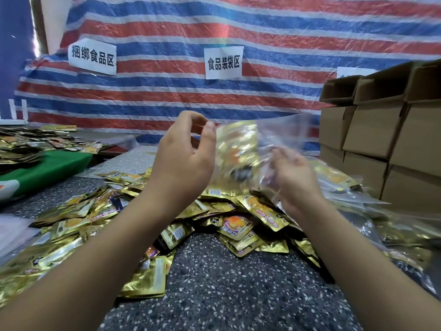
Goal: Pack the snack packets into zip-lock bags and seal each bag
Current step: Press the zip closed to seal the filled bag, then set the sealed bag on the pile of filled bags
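One head-worn view looks forward and down, close over the speckled table [214,295]. It faces the striped tarp [214,96] behind that table.

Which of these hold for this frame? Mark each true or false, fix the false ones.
1. The right hand holds a clear zip-lock bag with gold snack packets inside. True.
2. The zip-lock bag lies flat on the table. False: it is lifted above the pile of loose gold snack packets, and blurred.
3. The left hand grips a single loose packet. False: its fingers are curled beside the bag's left edge, and no separate packet shows in it.
4. Cardboard boxes are stacked at the right. True.
5. The backdrop is a plain white wall. False: it is a red, white and blue striped tarp bearing paper signs.
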### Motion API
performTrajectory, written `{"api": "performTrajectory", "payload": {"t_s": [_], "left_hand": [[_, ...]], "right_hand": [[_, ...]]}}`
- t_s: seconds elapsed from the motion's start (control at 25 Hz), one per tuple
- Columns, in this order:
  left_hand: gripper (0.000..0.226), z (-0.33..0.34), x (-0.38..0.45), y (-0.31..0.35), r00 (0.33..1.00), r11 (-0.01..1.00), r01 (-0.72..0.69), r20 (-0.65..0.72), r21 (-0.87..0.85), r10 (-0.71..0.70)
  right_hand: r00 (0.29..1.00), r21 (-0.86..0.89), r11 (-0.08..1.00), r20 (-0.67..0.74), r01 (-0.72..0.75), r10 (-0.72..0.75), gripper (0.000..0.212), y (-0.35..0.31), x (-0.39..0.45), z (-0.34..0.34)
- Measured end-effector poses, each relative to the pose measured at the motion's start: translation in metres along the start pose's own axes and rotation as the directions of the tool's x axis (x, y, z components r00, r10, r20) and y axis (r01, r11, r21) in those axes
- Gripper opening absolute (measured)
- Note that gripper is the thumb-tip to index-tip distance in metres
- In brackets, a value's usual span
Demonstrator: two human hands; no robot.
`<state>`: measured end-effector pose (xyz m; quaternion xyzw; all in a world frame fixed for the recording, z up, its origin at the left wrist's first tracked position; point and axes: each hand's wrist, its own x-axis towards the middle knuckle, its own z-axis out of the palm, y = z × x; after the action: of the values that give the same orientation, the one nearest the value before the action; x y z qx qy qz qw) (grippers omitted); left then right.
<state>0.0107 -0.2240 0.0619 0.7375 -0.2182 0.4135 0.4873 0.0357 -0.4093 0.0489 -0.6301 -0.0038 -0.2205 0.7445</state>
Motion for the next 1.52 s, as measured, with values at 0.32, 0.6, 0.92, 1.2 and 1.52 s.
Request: {"api": "performTrajectory", "payload": {"t_s": [0.32,0.6,0.92,1.2,1.52], "left_hand": [[0.01,0.002,-0.002,-0.001,0.99,1.0,-0.005,0.14,0.01,0.003],[0.02,0.003,-0.005,-0.001,0.98,0.999,-0.013,0.197,0.048,0.004],[0.016,0.004,-0.004,-0.01,0.983,0.993,-0.037,0.181,0.116,0.016],[0.064,0.0,-0.003,-0.006,0.987,0.999,0.028,0.158,0.017,-0.03],[0.032,0.003,-0.006,-0.015,0.969,0.978,-0.095,0.243,0.186,0.048]], "right_hand": [[0.88,0.421,0.808,-0.043,-0.412,0.472,0.03,0.041,0.04,-0.054],[0.908,0.387,0.832,0.041,-0.398,0.416,0.036,0.037,0.037,-0.054],[0.907,-0.03,0.923,0.176,-0.383,0.382,0.016,0.038,0.028,-0.03],[0.916,-0.098,0.946,0.236,-0.309,0.324,0.038,0.04,0.023,-0.017],[0.917,-0.321,0.924,0.265,-0.207,0.298,0.042,0.029,0.002,-0.002]]}}
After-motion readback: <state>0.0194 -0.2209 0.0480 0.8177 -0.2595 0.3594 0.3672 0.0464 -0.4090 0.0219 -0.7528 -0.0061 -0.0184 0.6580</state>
